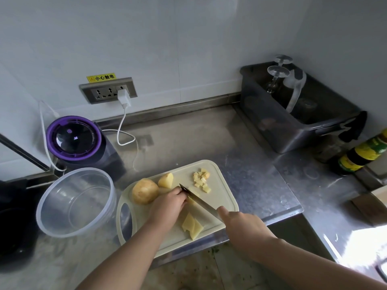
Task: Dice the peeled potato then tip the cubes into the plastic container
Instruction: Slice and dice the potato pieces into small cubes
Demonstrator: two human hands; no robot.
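Observation:
A pale cutting board [219,181] lies on the steel counter. On it sit a whole peeled potato [145,191], a potato chunk [166,180], a pile of small cubes [201,180] and flat slices [192,226]. My left hand [167,204] presses down on a potato piece that it mostly hides. My right hand [240,225] grips the handle of a knife [199,200], whose blade lies against the left fingers. The clear plastic container [76,203] stands empty, left of the board.
A purple-lidded appliance [73,138] with a white cable stands behind the container. A dark bin [297,114] holding upturned glasses sits at the back right, with a sauce bottle [362,155] beside it. The counter's front edge runs just below the board.

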